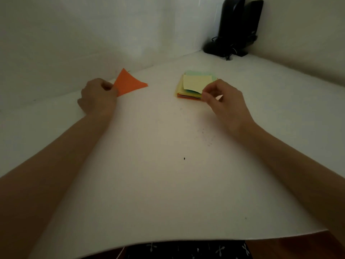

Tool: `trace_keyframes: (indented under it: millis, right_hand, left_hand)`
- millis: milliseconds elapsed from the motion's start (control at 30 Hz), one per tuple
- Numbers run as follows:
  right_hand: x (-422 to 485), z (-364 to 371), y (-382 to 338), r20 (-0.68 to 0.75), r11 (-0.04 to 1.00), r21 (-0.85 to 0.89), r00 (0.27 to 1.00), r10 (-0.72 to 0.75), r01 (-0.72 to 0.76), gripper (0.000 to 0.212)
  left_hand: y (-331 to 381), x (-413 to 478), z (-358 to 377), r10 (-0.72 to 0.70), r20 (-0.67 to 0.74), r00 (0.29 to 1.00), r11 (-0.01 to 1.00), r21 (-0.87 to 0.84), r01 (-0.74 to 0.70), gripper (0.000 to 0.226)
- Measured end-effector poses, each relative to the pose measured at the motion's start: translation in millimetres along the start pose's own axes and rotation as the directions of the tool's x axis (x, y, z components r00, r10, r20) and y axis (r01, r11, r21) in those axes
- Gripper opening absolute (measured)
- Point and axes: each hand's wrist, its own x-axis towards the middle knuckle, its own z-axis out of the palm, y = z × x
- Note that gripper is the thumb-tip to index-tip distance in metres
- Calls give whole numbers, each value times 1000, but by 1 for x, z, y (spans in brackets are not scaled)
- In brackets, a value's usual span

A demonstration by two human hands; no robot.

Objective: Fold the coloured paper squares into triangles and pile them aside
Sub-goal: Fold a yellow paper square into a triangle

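An orange paper triangle [128, 83] lies flat on the white table [158, 174] at the far left, by the wall. My left hand [98, 96] grips its near corner with curled fingers. To the right sits a stack of coloured paper squares [188, 93]. Its top sheet, a pale yellow square [195, 83], is lifted at the near right corner, where my right hand [222, 99] pinches it between thumb and fingers.
Two black upright speakers [237, 25] with tangled cables stand in the far right corner. White walls close off the table at the back and right. The table's near edge [186, 240] runs just above my lap.
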Motion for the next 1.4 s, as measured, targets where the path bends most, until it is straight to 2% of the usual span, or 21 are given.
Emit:
trace_keyframes:
  millis: [100,167,233,333,367,400,433,467,500,567,600,667,733,800,900,1000,1067,1133,1200,1300,1400]
  right_hand:
    - [11,8,5,-26,983,-183,999,-29,24,16]
    - [19,15,8,-35,950,-311,999,-41,28,28]
    - [24,21,11,18,904,-428,1000,-11,18,36]
    - [26,22,15,55,831,-554,998,-12,41,31]
    - [25,22,16,30,827,-560,999,-34,45,30]
    - [24,21,16,-16,836,-547,998,-63,43,28]
    - [21,20,14,-80,854,-518,991,-111,54,27]
    - [18,20,11,-154,873,-478,970,-189,94,25]
    - [15,19,6,-211,882,-441,937,-279,164,21]
    - [7,16,-8,-227,852,-391,860,-457,349,17]
    - [1,15,-13,-188,813,-368,821,-540,451,17]
    - [-14,13,-17,-77,726,-294,741,-667,622,18]
    - [-30,13,-11,39,661,-203,681,-731,722,20]
    - [-37,13,-5,130,634,-143,649,-750,760,22]
    - [-34,9,-5,129,679,-117,689,-713,725,23]
    - [-34,6,-7,97,768,-87,772,-628,635,23]
    - [-37,5,-11,139,896,22,886,-441,443,12]
    - [-39,4,-15,189,963,155,951,-246,218,3]
    - [-39,5,-16,170,964,249,976,-137,92,5]
    - [-39,6,-21,152,908,417,988,-21,-44,7]
    - [-41,6,-26,153,902,423,988,18,-82,11]
  left_hand:
    - [-1,4,7,10,17,1000,967,255,-14,25]
    - [0,4,8,17,9,1000,946,324,-19,35]
    - [4,0,6,80,-33,996,945,320,-65,39]
    - [11,-19,1,311,-69,948,915,291,-279,28]
    - [13,-29,0,384,-37,923,904,218,-367,24]
    - [14,-41,-1,422,13,907,904,72,-422,19]
    - [16,-54,-3,405,98,909,911,-128,-392,16]
    - [20,-68,-6,340,236,910,907,-336,-252,17]
    - [27,-80,-11,263,400,878,864,-503,-30,23]
    - [40,-92,-19,161,662,732,669,-618,412,43]
    - [43,-95,-22,150,732,665,584,-608,537,54]
    - [44,-96,-24,188,779,598,470,-606,642,64]
    - [40,-97,-24,245,780,576,377,-624,685,57]
    - [35,-98,-22,278,766,579,347,-642,683,46]
    - [29,-95,-20,291,710,641,441,-694,568,34]
    - [26,-97,-19,302,671,677,471,-723,505,30]
    - [26,-98,-19,317,665,676,483,-727,488,31]
    - [27,-99,-21,330,678,657,484,-719,498,30]
    - [27,-99,-22,359,687,632,488,-715,500,30]
    - [26,-100,-24,422,698,579,548,-705,450,28]
    - [26,-100,-26,453,709,541,604,-690,398,25]
